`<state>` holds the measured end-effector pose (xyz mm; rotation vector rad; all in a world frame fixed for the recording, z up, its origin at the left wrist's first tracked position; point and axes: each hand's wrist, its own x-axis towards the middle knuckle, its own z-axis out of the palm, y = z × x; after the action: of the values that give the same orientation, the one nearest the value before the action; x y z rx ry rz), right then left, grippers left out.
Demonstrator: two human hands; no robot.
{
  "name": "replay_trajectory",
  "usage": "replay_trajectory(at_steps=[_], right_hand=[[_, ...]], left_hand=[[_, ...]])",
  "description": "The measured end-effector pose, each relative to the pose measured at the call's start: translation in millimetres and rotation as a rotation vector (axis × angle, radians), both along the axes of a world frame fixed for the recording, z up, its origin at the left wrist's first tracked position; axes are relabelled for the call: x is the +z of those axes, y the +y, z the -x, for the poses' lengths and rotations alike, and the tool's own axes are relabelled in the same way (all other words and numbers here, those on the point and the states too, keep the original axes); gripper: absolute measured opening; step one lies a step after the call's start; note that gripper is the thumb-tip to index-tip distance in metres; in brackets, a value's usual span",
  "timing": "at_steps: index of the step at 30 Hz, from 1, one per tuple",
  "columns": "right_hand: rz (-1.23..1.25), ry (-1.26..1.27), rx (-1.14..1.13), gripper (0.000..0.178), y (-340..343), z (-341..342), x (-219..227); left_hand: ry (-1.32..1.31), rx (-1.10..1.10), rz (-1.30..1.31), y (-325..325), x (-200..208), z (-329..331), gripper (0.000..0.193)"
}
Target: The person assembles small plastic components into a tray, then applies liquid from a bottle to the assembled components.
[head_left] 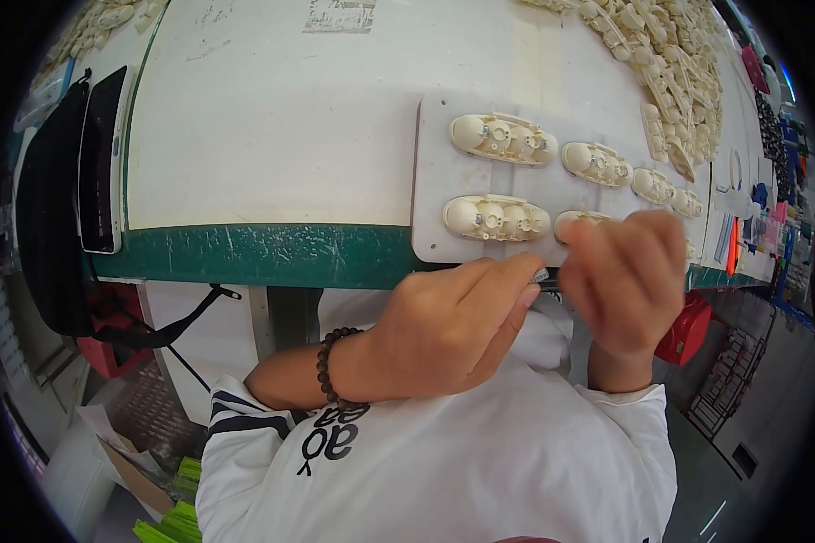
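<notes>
We cannot make out the small metallic piece (541, 275) pinched between the left hand (444, 330) and the right hand (627, 276); only its tip shows. The right hand is blurred and covers part of one cream casing (578, 220) on the grey tray (435, 172). The pile of cream parts (670, 54) runs off the top edge.

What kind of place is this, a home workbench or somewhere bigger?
Probably a small factory assembly bench. A grey tray holds rows of identical cream plastic shells, and a big heap of the same parts lies on the white, green-edged worktable.
</notes>
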<state>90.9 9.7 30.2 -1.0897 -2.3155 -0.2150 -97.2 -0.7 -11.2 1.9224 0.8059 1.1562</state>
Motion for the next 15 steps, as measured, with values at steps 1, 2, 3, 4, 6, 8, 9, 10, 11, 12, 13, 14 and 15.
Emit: replay_trajectory(at_steps=[1, 2, 3, 4, 6, 8, 9, 10, 11, 12, 13, 14, 15], right_hand=[[-0.043, -0.022, -0.05, 0.047, 2, -2, 1], [-0.041, -0.022, -0.048, 0.047, 3, -1, 4], [-0.015, -0.064, -0.025, 0.048, 5, 2, 6], [0.01, -0.105, -0.003, 0.048, 5, 3, 7], [0.063, -0.142, 0.01, 0.048, 4, 2, 7], [0.115, -0.178, 0.024, 0.049, 4, 1, 7], [0.102, -0.169, 0.012, 0.049, 4, 0, 7], [0.09, -0.159, 0.0, 0.05, 4, 0, 8], [0.091, -0.158, 0.001, 0.05, 2, 0, 10], [0.083, -0.114, -0.025, 0.05, -2, 0, 13], [0.076, -0.07, -0.05, 0.05, -5, 1, 14], [0.076, -0.068, -0.052, 0.05, -7, 1, 13], [0.082, -0.051, -0.051, 0.049, -8, 1, 11]], left_hand=[[0.022, -0.012, 0.017, -1, 0, 1, 0.017], [0.022, -0.011, 0.019, -1, 0, 1, 0.017], [0.02, -0.003, 0.021, -1, 0, 0, 0.017], [0.018, 0.005, 0.024, -1, 1, 0, 0.016], [0.042, -0.008, 0.028, 0, 3, 1, 0.016], [0.069, -0.019, 0.032, 0, 3, 1, 0.016], [0.046, -0.005, 0.031, -1, 1, 0, 0.016], [0.024, 0.01, 0.029, -2, 0, -1, 0.016], [0.025, 0.01, 0.03, -1, 0, -1, 0.016], [0.026, 0.005, 0.023, -1, 0, 0, 0.016], [0.026, 0.0, 0.016, -1, 0, 0, 0.016], [0.028, -0.002, 0.016, 0, 0, -1, 0.016], [0.023, 0.006, 0.015, 0, 0, -1, 0.016]])
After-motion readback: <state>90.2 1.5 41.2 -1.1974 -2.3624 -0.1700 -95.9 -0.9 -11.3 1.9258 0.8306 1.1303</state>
